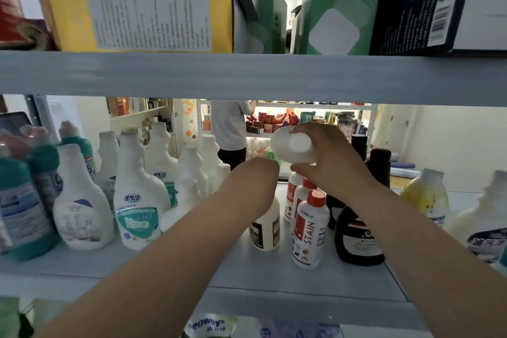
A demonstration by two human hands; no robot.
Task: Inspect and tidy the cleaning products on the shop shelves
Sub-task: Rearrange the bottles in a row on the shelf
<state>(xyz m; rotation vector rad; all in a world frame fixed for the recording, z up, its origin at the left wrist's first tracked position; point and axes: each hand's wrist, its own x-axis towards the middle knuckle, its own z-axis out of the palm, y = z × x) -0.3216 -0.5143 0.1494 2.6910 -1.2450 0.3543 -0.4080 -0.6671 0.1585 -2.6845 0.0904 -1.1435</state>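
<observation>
- Head view: a white bottle (290, 145) is held in the air above and behind the stain bottle (310, 230). It is tipped so its round base faces the camera, and it touches nothing on the shelf (274, 280).
- The right hand (329, 156) grips that bottle, fingers curled over its upper side and thumb beneath.
- The left hand (258, 175) reaches in above and to the left of the stain bottle. Its fingers are hidden, so I cannot tell whether it is open or holding anything.
- Just left of the stain bottle a dark-labelled bottle (264, 230) stands upright, partly behind the left forearm. More red-capped bottles (295, 195) line up behind the stain bottle, and a black bottle (356, 239) stands just to its right.
- Further left of the stain bottle are upright spray bottles (137, 208), with teal bottles (24, 214) beyond them. Well to its right is a yellow bottle (425, 197).
- The task looks part-way through. One bottle is up for inspection and not yet set back. The file behind the stain bottle seems orderly. The crowded group to its left probably still needs straightening.
</observation>
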